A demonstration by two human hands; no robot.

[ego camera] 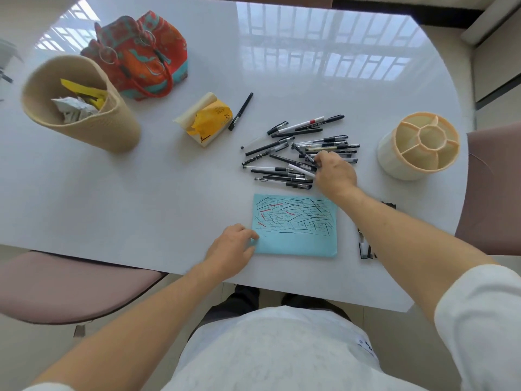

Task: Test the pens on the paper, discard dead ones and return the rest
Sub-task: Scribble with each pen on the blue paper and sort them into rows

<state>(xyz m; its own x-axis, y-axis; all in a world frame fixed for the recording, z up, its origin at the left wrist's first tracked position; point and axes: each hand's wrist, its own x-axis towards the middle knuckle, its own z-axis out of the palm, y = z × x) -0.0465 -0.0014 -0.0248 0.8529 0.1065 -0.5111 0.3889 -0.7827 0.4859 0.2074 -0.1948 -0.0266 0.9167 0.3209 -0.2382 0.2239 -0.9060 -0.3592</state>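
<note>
Both forearms reach out over the near edge of the white table (141, 198), largest thing in view, with everything sorted into zones on it. Far left lies a woven beige bin (93, 119), tipped on its side with its mouth toward the person and crumpled paper inside; that makes it, I judge, the place for dead pens. Behind it sits an orange-and-teal patterned bag (146, 60). At far right the divided pen holder (417, 145) lies tilted with its compartments showing no pens, ready to take back the ones that write.

Close in front, the blue paper (296, 244) is crossed with many black strokes and a few red, so testing looks well along. The left hand (231, 252) rests at its left edge, fingers loosely bent with the tips on the sheet, apparently to keep it from sliding.

Just beyond the paper is the pile of pens (298, 153), mostly black, within easy reach. The right hand (334, 172) is on the pile's right side, fingertips pinched on a dark pen (304, 153), likely the next candidate.

A yellow tissue pack (205, 119) and one black pen (241, 111) lie apart, near the middle.
</note>
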